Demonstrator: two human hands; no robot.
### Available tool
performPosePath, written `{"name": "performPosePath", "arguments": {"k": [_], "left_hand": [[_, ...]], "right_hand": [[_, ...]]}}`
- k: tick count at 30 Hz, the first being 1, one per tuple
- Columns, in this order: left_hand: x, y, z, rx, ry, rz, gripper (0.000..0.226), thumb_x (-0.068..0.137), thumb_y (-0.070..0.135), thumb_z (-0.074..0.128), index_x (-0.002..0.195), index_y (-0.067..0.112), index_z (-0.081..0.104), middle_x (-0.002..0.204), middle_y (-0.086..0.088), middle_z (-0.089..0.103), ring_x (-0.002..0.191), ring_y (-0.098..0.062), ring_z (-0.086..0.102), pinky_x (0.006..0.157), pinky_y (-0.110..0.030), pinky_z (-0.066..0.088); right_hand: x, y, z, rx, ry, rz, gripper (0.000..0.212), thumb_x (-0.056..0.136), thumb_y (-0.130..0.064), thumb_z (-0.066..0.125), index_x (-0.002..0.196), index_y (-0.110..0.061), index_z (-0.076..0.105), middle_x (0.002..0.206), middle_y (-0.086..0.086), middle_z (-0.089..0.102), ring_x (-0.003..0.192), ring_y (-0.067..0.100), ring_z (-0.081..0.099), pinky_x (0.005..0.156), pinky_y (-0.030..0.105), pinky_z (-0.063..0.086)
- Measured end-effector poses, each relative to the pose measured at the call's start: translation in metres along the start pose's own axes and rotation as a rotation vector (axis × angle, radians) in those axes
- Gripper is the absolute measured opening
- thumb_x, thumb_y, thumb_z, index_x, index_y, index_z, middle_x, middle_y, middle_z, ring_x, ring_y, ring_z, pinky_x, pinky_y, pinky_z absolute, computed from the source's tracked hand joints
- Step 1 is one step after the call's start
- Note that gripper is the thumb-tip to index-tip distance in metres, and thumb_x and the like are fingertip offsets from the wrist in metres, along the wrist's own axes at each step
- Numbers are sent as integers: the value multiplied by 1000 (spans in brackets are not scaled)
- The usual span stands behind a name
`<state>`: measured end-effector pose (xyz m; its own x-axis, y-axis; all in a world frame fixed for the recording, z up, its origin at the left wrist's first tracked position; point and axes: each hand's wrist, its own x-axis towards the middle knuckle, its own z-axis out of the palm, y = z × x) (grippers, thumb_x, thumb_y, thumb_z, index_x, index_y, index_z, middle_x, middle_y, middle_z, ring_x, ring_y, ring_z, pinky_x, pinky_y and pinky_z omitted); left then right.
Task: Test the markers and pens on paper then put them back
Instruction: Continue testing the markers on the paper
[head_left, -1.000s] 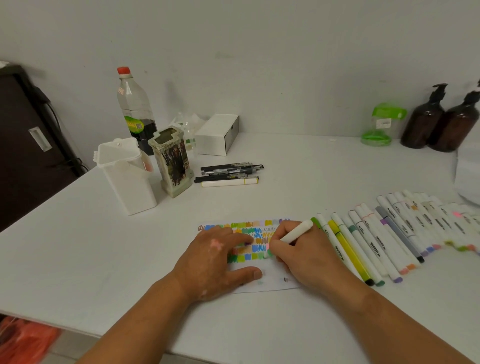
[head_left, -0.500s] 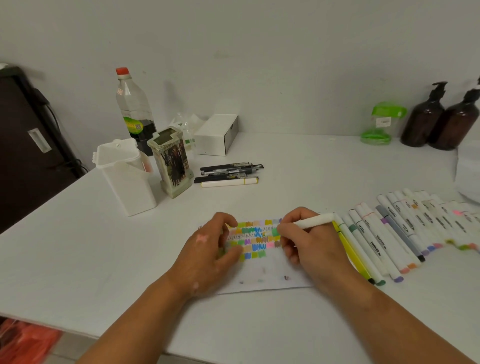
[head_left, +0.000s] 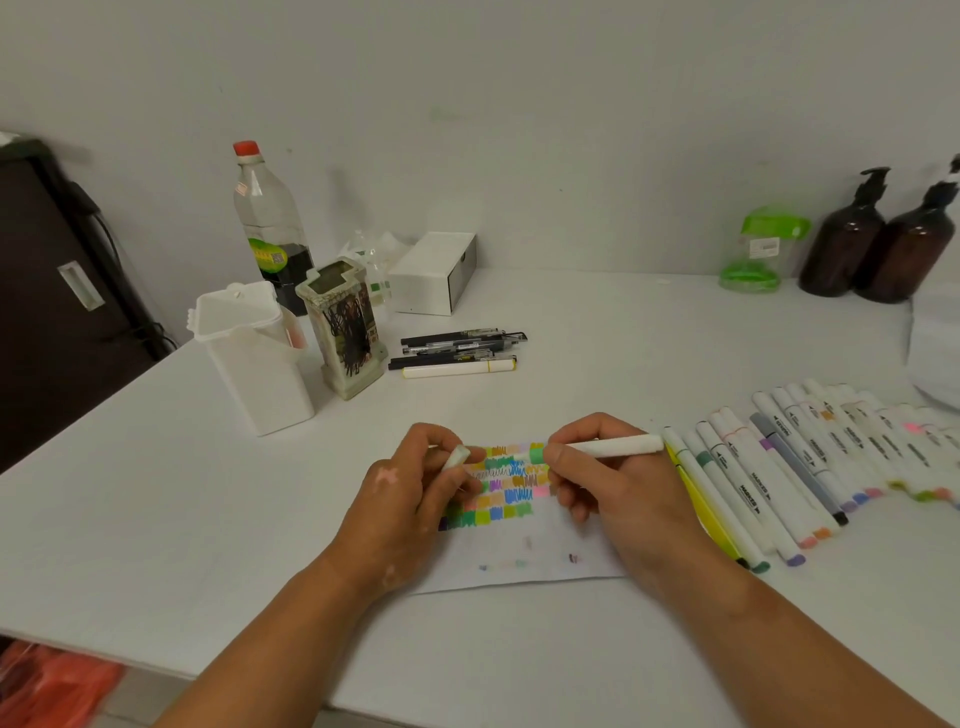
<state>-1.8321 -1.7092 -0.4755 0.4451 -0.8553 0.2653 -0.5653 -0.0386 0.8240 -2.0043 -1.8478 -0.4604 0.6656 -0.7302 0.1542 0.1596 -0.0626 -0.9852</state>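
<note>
Grips a white marker (head_left: 608, 447) in the right hand (head_left: 618, 483), fingers and thumb curled round the barrel by its green collar, barrel level, tip end pointing at the left hand (head_left: 410, 493). Pinches a small white cap (head_left: 456, 458) in the left fingertips, just apart from that tip.

Directly under both grips, a sheet of paper (head_left: 519, 566) lying flat, crowded with coloured swatches (head_left: 506, 486) between the two hands. Just outside the right grip, a row of markers (head_left: 769, 467) laid side by side, the nearest beside the knuckles. Beyond both grips, well apart, a cluster of dark pens (head_left: 457, 345) with one white marker alongside.

All on a plain white table (head_left: 623, 338). Farther out past the left grip: a white lidded container (head_left: 254, 358), a patterned holder (head_left: 345, 327), a red-capped bottle (head_left: 270, 228), a white box (head_left: 436, 273). Far past the right grip, against a bare pale wall (head_left: 519, 104): a green container (head_left: 758, 249) and two brown pump bottles (head_left: 878, 244). Off the table's left edge, a dark cabinet (head_left: 52, 312).
</note>
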Motion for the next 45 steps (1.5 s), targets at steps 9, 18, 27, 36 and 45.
{"name": "performPosePath", "arguments": {"k": [9, 18, 27, 36, 45], "left_hand": [[1, 1, 1, 118, -28, 109, 17, 94, 42, 51, 104, 42, 64, 99, 30, 64, 85, -3, 64, 64, -8, 48], [1, -1, 2, 168, -15, 159, 25, 92, 40, 55, 111, 34, 70, 92, 20, 66, 79, -11, 61, 67, -20, 52], [1, -1, -1, 187, 4, 229, 26, 94, 17, 66, 114, 32, 74, 93, 11, 73, 81, -14, 65, 71, -25, 51], [3, -7, -2, 124, -105, 151, 28, 98, 22, 62, 116, 42, 70, 88, 9, 72, 74, -15, 63, 69, -25, 52], [4, -3, 0, 115, -38, 86, 20, 98, 23, 60, 110, 33, 72, 93, 29, 65, 79, -1, 61, 65, -8, 44]], "right_hand": [[0, 2, -1, -40, -61, -42, 11, 76, -28, 71, 83, -22, 76, 71, 14, 72, 58, 24, 64, 49, 31, 48], [-5, 7, 4, -191, -140, -40, 21, 78, -43, 75, 95, -31, 78, 71, 7, 74, 54, 25, 64, 47, 36, 51], [-4, 5, 7, -207, -149, -57, 11, 83, -32, 78, 94, -32, 81, 76, 5, 76, 62, 20, 70, 57, 29, 56], [-10, -5, 11, -280, -182, -152, 27, 88, -13, 79, 86, -40, 81, 75, -11, 74, 60, 6, 65, 57, 15, 48], [-5, -26, -6, -721, -93, -153, 14, 81, -24, 84, 84, -37, 80, 80, -24, 75, 73, -1, 69, 62, 11, 47]]}}
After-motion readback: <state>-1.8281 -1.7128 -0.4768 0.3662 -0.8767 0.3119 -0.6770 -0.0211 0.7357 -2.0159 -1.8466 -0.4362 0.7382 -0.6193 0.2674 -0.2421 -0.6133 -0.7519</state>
